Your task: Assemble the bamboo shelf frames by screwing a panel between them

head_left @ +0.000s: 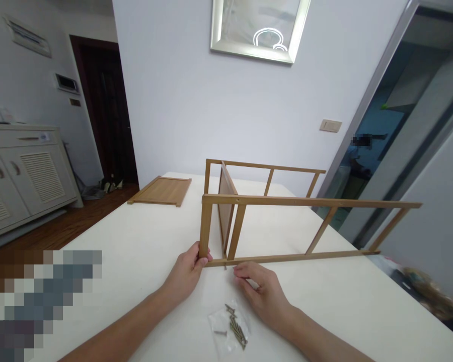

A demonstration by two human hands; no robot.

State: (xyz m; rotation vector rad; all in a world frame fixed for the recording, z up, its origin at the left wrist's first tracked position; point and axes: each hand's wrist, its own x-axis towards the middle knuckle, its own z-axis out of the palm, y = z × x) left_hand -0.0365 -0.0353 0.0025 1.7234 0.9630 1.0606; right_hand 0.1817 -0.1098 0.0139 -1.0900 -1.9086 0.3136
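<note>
A wooden shelf frame (287, 200) lies on its side on the white table (166, 322). It has two ladder-like sides, with a slatted wooden panel (226, 201) standing between them near the left end. My left hand (186, 269) is closed round the near side's lower left corner. A small screw (225, 267) sticks out of the lower rail, level with the panel. Just right of that screw is my right hand (262, 289), its fingers curled together; whatever they pinch is too small to make out. Below, several screws (237, 332) lie on a clear plastic bag (221, 322).
A second wooden panel (162, 191) lies flat at the table's far left. Behind the table rises a white wall with a framed picture (260, 30). A louvred cabinet (26, 171) stands at left, and a doorway (381, 125) opens at right.
</note>
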